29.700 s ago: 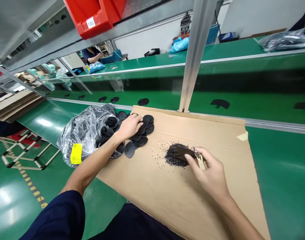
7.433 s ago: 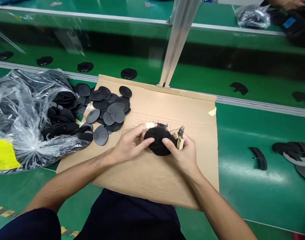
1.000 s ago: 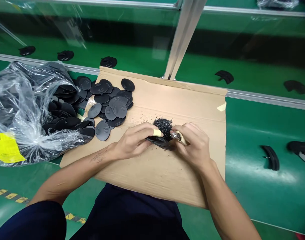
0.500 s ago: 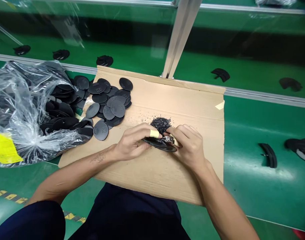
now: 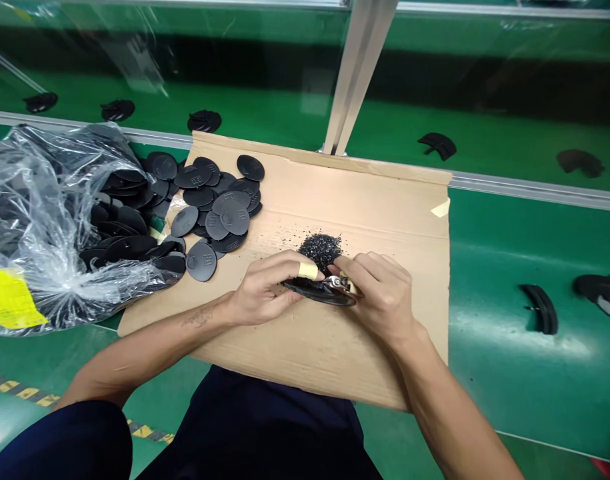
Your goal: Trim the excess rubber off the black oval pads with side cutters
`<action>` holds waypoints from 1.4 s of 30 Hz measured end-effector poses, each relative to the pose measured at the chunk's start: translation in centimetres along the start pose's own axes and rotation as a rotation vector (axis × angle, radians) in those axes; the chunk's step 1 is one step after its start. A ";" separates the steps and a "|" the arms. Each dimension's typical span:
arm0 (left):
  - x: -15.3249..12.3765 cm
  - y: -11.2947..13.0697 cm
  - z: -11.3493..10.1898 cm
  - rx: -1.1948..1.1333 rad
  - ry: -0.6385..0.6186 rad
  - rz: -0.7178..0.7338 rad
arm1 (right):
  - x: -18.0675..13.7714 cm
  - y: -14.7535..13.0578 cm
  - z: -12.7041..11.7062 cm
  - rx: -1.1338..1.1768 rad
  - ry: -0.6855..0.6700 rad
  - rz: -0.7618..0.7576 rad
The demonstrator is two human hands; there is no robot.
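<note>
While the left hand is pinching a black disc tilted above the cardboard, just nearside of the crumb pile, the right hand is holding pliers at the disc, fingers wrapped around them. Because the pliers' head is sitting near the taped finger, any slip would be risking a nip.

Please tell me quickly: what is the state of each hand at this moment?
Left hand: closed, holding a black disc at its edge.
Right hand: closed around the pliers, their tip at the disc.
</note>
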State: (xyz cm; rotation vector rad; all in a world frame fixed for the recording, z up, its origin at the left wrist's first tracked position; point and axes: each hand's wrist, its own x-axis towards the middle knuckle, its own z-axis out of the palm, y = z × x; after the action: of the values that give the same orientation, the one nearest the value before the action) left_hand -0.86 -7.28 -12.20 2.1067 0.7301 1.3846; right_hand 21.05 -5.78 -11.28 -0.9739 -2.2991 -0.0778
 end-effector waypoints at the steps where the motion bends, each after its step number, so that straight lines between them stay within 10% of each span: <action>1: 0.0 0.0 0.0 -0.002 -0.004 -0.001 | 0.0 -0.1 0.0 -0.025 0.009 -0.004; 10: 0.6 0.1 -0.9 0.048 -0.071 0.060 | -0.4 0.2 0.0 0.236 -0.082 0.051; 17: 0.4 -0.6 -1.1 0.284 -0.236 0.087 | -0.3 1.0 0.3 -0.020 -0.189 0.047; 29: 0.5 -1.2 -1.4 0.293 -0.061 0.020 | 0.5 0.5 -0.3 0.509 -0.112 0.146; 42: 0.4 -1.2 -1.1 0.099 0.042 -0.059 | 0.3 0.4 0.1 0.455 -0.051 0.062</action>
State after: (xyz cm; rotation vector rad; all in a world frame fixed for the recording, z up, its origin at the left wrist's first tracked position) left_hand -1.95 -6.01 -12.35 2.1189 0.8873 1.3912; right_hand 21.08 -5.27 -11.25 -0.8109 -2.1891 0.4800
